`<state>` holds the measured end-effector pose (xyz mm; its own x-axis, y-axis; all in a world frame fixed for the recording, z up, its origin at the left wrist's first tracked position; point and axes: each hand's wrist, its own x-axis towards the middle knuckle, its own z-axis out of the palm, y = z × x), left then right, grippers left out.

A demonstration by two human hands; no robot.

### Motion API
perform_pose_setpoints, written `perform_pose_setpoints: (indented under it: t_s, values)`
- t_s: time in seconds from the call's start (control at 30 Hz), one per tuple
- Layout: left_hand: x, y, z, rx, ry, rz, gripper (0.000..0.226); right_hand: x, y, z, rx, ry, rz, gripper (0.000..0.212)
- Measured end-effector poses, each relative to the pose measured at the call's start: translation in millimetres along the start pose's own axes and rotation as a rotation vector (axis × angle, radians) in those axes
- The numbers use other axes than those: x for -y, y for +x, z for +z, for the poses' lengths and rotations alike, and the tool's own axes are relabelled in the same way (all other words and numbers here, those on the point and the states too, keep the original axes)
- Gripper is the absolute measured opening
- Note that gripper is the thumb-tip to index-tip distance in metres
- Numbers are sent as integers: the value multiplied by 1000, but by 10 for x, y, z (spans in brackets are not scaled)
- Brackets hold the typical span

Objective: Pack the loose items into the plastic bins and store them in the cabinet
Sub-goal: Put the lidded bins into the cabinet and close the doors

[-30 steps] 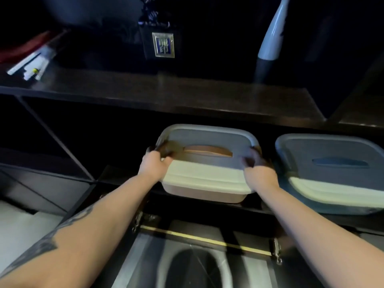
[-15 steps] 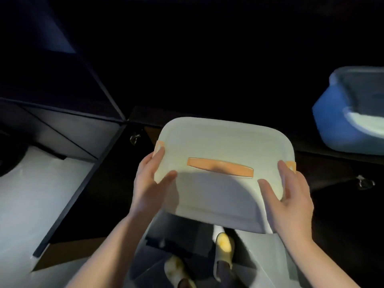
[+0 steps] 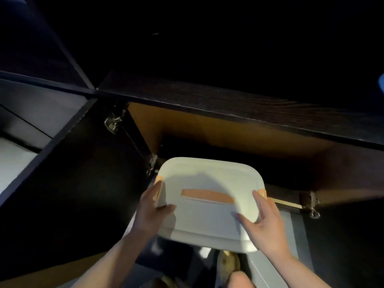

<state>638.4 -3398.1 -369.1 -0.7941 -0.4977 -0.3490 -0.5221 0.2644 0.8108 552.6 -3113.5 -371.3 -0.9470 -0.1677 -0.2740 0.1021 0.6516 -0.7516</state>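
A pale plastic bin with a closed lid, an orange handle strip and orange side clips is held level in front of the open lower cabinet compartment. My left hand grips its left side, thumb on the lid. My right hand grips the right side, fingers spread over the lid. The bin's far edge reaches the compartment's opening. Its contents are hidden by the lid.
The dark cabinet shelf edge runs across above the compartment. The open cabinet doors hang at left and right, with metal hinges on them. A sliver of a blue bin shows at the right edge. My feet are below on the light floor.
The bin came off the upper shelf and has gone down to the lower compartment's opening. My view tilted downward, and the blue bin slid almost out of sight.
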Motion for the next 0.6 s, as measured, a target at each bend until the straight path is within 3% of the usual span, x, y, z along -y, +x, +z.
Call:
perform_pose_setpoints:
  t_s: [0.13, 0.3, 0.37, 0.47, 0.53, 0.6]
  values:
    - [591, 646, 461, 32, -99, -43, 82, -607, 502, 491, 21, -50, 66, 102]
    - [1071, 1531, 888, 37, -195, -48, 79, -1112, 1441, 1014, -31, -82, 28, 86]
    - [1234, 1896, 1053, 102, -158, 6, 76, -1275, 1761, 1228, -10, -132, 30, 87]
    - [1419, 2305, 1219, 88, 80, -7, 89, -1438, 2076, 1476, 32, -169, 40, 101]
    - [1540, 2544, 1303, 83, 26, 21, 84, -1551, 2290, 1612, 71, -199, 35, 110]
    - [1569, 2771, 1381, 55, -26, 59, 82, -1649, 2486, 1690, 76, -160, 18, 98]
